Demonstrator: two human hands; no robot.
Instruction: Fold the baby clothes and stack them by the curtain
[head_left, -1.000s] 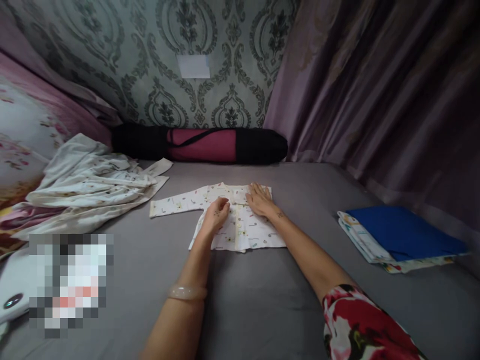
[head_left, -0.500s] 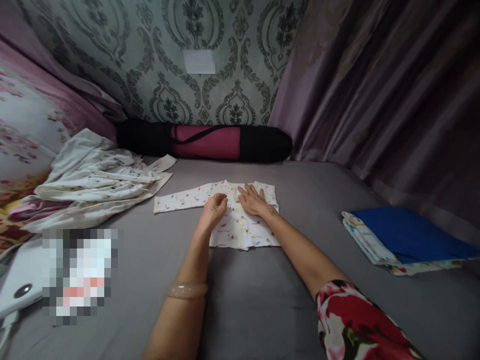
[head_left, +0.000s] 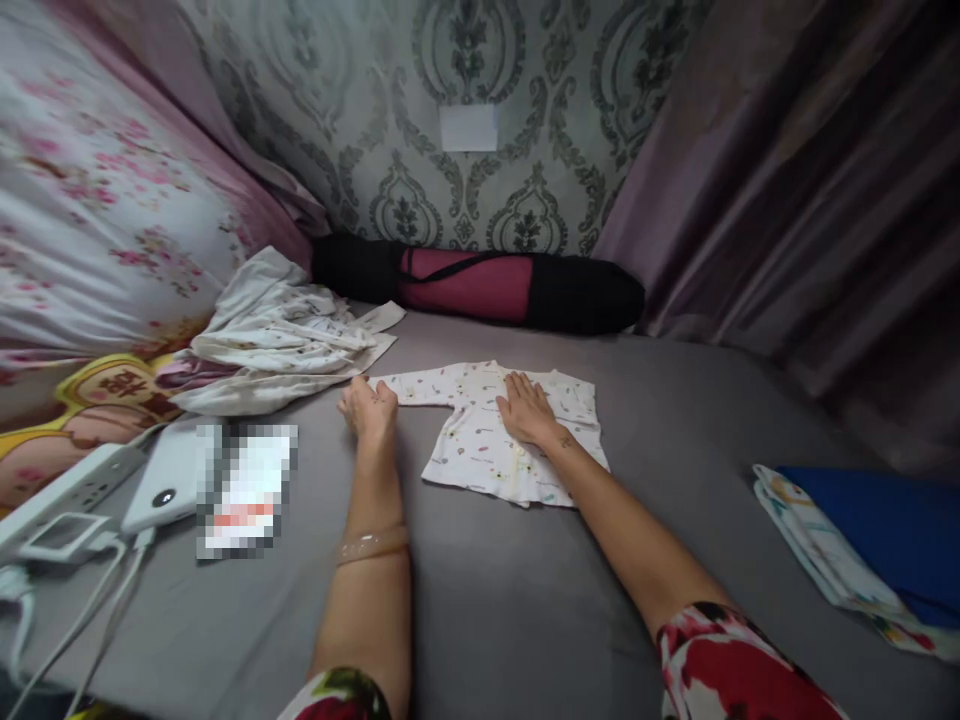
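Note:
A small white printed baby shirt (head_left: pixel 480 440) lies spread on the grey bed sheet (head_left: pixel 487 600). My right hand (head_left: pixel 527 410) rests flat on the shirt's chest, fingers stretched out. My left hand (head_left: pixel 367 408) is at the end of the shirt's left sleeve (head_left: pixel 412 388), fingers curled closed over the cuff. A pale bangle sits on my left wrist.
A heap of white clothes (head_left: pixel 277 345) lies at the left by a floral quilt (head_left: pixel 97 250). A black and maroon rolled bag (head_left: pixel 480 285) lies along the wall. Folded blue and printed cloths (head_left: pixel 862 540) sit at the right. A power strip and charger (head_left: pixel 112 490) lie at the left.
My left hand slid from the shirt's chest out to the left sleeve's end. The right hand stayed flat on the shirt. The view swung to the left.

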